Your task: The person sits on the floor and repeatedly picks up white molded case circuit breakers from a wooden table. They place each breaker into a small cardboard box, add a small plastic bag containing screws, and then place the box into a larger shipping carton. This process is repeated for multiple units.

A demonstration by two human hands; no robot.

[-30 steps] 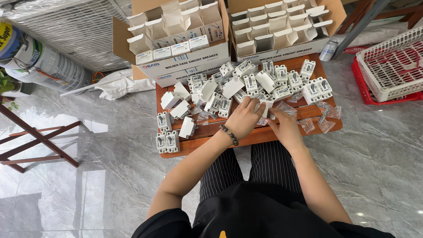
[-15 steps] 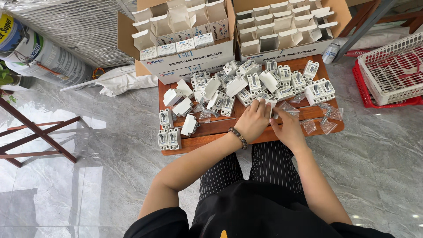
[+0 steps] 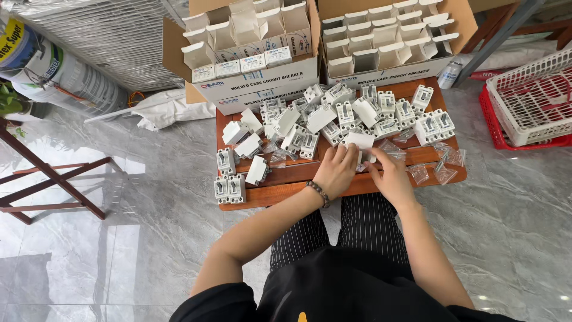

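Observation:
My left hand [image 3: 335, 172] and my right hand [image 3: 388, 174] meet over the front middle of a low reddish wooden table [image 3: 280, 192]. Between them they hold a small white breaker unit [image 3: 359, 142], the fingers of both hands closed on its near side. A beaded bracelet circles my left wrist. Several white breakers [image 3: 333, 116] lie scattered across the table behind the hands. Small clear plastic bags [image 3: 444, 166] lie to the right of my right hand.
Two open cardboard boxes [image 3: 253, 80] [image 3: 387, 68] packed with small white cartons stand behind the table. A white basket on a red crate [image 3: 530, 107] sits at the right. A folding wooden frame [image 3: 53, 179] and paint buckets [image 3: 36, 65] stand left on the marble floor.
Both hands have stayed together at the table's front middle, working the white unit between them. The view has shifted slightly; nothing else on the table has moved.

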